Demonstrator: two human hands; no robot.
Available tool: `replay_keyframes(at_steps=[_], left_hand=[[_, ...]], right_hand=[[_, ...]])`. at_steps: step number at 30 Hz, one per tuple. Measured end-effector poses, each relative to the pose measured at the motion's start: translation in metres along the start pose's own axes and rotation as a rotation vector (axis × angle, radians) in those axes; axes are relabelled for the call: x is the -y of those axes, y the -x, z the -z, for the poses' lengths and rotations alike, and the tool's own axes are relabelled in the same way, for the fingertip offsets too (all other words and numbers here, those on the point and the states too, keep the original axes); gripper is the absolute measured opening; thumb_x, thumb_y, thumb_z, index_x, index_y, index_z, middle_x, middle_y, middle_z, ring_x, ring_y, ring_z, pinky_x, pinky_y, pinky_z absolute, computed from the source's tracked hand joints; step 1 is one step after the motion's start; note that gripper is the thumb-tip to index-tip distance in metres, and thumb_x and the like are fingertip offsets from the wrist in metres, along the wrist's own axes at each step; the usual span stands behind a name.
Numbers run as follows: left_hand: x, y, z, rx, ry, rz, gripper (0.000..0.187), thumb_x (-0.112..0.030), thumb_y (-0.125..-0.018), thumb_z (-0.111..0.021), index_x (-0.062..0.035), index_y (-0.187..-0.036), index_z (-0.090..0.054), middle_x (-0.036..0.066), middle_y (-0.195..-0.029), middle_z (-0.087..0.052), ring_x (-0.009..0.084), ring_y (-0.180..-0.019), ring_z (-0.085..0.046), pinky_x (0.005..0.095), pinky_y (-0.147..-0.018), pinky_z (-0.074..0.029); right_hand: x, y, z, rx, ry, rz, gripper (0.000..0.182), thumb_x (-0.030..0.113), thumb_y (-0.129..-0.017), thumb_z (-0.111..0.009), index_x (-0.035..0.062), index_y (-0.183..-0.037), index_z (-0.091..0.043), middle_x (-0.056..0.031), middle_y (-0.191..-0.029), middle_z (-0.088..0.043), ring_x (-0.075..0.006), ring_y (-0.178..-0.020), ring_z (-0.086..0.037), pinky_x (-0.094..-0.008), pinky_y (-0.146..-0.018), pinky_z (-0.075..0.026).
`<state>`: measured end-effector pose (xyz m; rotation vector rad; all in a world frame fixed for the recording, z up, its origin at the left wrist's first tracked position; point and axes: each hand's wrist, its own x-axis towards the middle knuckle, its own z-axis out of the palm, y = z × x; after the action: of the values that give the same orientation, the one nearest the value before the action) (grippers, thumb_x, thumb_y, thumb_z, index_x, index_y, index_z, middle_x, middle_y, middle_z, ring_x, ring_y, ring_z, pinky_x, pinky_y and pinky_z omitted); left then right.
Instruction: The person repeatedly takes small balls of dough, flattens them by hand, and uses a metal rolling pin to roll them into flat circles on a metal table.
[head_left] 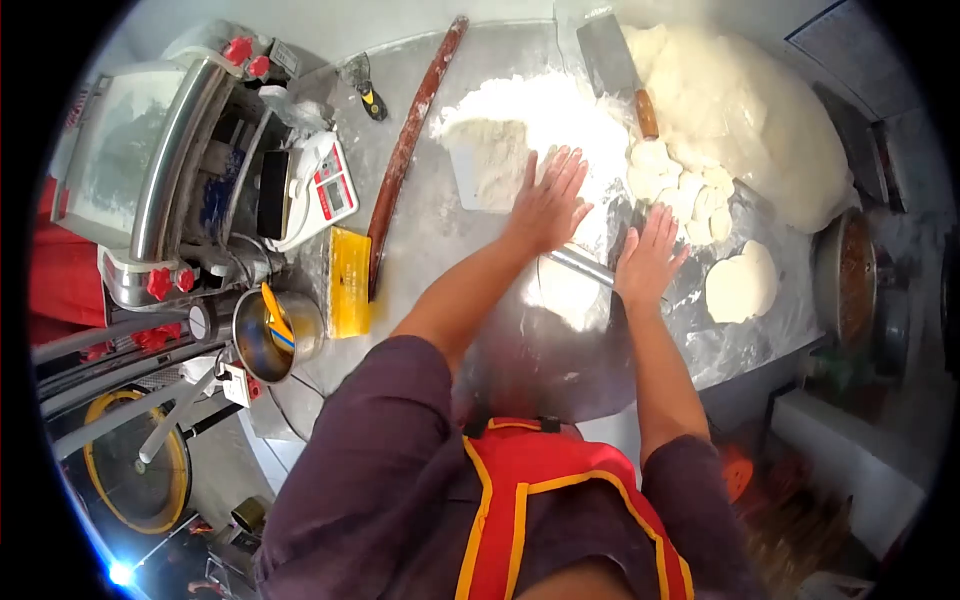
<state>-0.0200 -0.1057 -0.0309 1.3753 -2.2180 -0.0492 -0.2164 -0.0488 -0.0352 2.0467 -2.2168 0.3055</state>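
Note:
A short metal rolling pin (582, 265) lies slantwise on the floury worktop, its two ends under the heels of my hands. My left hand (550, 200) is stretched flat over the left end, fingers reaching toward the flour (590, 120). Over the other end is my right hand (648, 262), its fingers straight and slightly spread. Below the pin shows a bright white patch (565, 295); glare hides whether it is dough or flour. Several small dough pieces (690, 190) lie just beyond my right hand. A flat round of dough (741, 284) rests to its right.
A large dough mass (740, 110) fills the back right, beside a wooden-handled cleaver (612, 65). A long wooden rolling pin (415, 150), white scale (325, 190), yellow box (349, 282), metal pot (275, 335) and roller machine (175, 160) stand leftward. A pale scraper (466, 178) lies by the flour.

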Motion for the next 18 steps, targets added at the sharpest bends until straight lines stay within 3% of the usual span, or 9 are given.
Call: replay_keyframes(at_steps=[2,4,5,10,14,17,18], left_hand=[[0.007,-0.014,-0.011,-0.025,-0.033,-0.008,0.061,-0.035,-0.093,-0.059,-0.0013,-0.141,-0.044,0.015,-0.152,-0.039,0.0303,-0.144,-0.029,0.0556,-0.118,-0.016],[0.003,-0.009,-0.005,-0.017,0.001,-0.014,0.06,-0.034,-0.093,-0.059,-0.0012,-0.141,-0.044,0.015,-0.151,-0.039,0.0301,-0.144,-0.029,0.055,-0.118,-0.016],[-0.002,0.004,0.007,0.004,0.029,-0.022,0.062,-0.034,-0.091,-0.061,0.0023,-0.139,-0.044,0.018,-0.147,-0.043,0.0325,-0.142,-0.033,0.0525,-0.117,-0.021],[-0.031,0.149,0.046,0.189,0.214,0.058,0.074,-0.035,-0.087,-0.066,0.0065,-0.141,-0.038,0.027,-0.148,-0.037,0.0405,-0.14,-0.034,0.0556,-0.114,-0.026],[-0.046,0.197,0.053,0.24,0.166,0.028,0.067,-0.03,-0.086,-0.068,0.007,-0.136,-0.043,0.023,-0.14,-0.048,0.0358,-0.134,-0.043,0.0481,-0.112,-0.033],[-0.047,0.137,0.038,0.065,0.326,0.195,0.055,-0.025,-0.086,-0.068,0.0026,-0.129,-0.05,0.021,-0.129,-0.055,0.0349,-0.125,-0.049,0.0477,-0.106,-0.038],[-0.045,0.117,0.025,0.136,0.377,0.21,0.048,-0.023,-0.085,-0.069,0.0003,-0.124,-0.053,0.02,-0.124,-0.056,0.0356,-0.12,-0.051,0.0478,-0.102,-0.04]], right_hand=[[-0.003,-0.021,-0.005,-0.022,-0.012,-0.042,0.06,0.031,-0.101,-0.043,0.0082,-0.154,-0.026,-0.0125,-0.16,-0.026,-0.0308,-0.147,-0.025,-0.0614,-0.117,-0.012],[0.001,-0.013,0.003,-0.033,-0.042,0.052,0.061,0.03,-0.1,-0.047,0.0052,-0.152,-0.028,-0.0145,-0.158,-0.029,-0.0322,-0.145,-0.028,-0.0605,-0.117,-0.014],[0.003,0.005,0.008,-0.015,-0.069,0.097,0.062,0.03,-0.099,-0.048,0.0039,-0.152,-0.029,-0.0157,-0.157,-0.031,-0.0326,-0.145,-0.029,-0.0599,-0.117,-0.015],[0.011,0.143,0.026,0.133,-0.267,0.197,0.067,0.024,-0.09,-0.062,-0.0028,-0.146,-0.036,-0.0211,-0.151,-0.038,-0.0376,-0.141,-0.033,-0.0567,-0.116,-0.019],[0.014,0.183,0.045,0.244,-0.357,0.173,0.055,0.013,-0.082,-0.068,0.0006,-0.132,-0.049,-0.0183,-0.141,-0.047,-0.039,-0.13,-0.042,-0.0529,-0.112,-0.026],[0.006,0.158,0.047,0.205,-0.469,0.244,0.044,0.003,-0.074,-0.07,0.005,-0.115,-0.054,-0.0149,-0.126,-0.054,-0.037,-0.118,-0.048,-0.0481,-0.103,-0.033],[0.002,0.156,0.047,0.237,-0.467,0.276,0.044,0.003,-0.074,-0.07,0.005,-0.116,-0.054,-0.0148,-0.125,-0.054,-0.0366,-0.119,-0.048,-0.048,-0.103,-0.033]])
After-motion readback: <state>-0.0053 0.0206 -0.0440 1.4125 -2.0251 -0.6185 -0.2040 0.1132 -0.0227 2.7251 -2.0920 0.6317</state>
